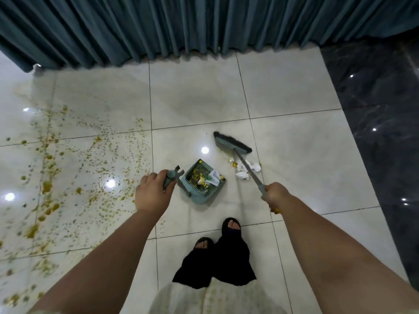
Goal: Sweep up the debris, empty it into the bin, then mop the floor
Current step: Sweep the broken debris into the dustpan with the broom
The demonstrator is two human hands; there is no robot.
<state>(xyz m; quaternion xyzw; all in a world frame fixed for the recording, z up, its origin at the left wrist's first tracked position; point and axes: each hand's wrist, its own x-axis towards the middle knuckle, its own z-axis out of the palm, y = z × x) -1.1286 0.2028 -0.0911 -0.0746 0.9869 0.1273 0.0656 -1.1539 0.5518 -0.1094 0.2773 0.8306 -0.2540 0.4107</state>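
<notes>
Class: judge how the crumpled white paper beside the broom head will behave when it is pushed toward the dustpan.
The crumpled white paper looks thin and loosely wadded, so it is probably very light and floppy. On the glossy floor it should slide easily. It may scatter rather than move together, since it lies in several separate pieces.

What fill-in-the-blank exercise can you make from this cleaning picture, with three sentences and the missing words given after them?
1. The left hand grips the upright handle of the ____.
2. The right hand holds the long handle of the ____.
3. The yellow spatter covers the tiles on the person's ____ side.

Missing words: dustpan; broom; left.
</notes>
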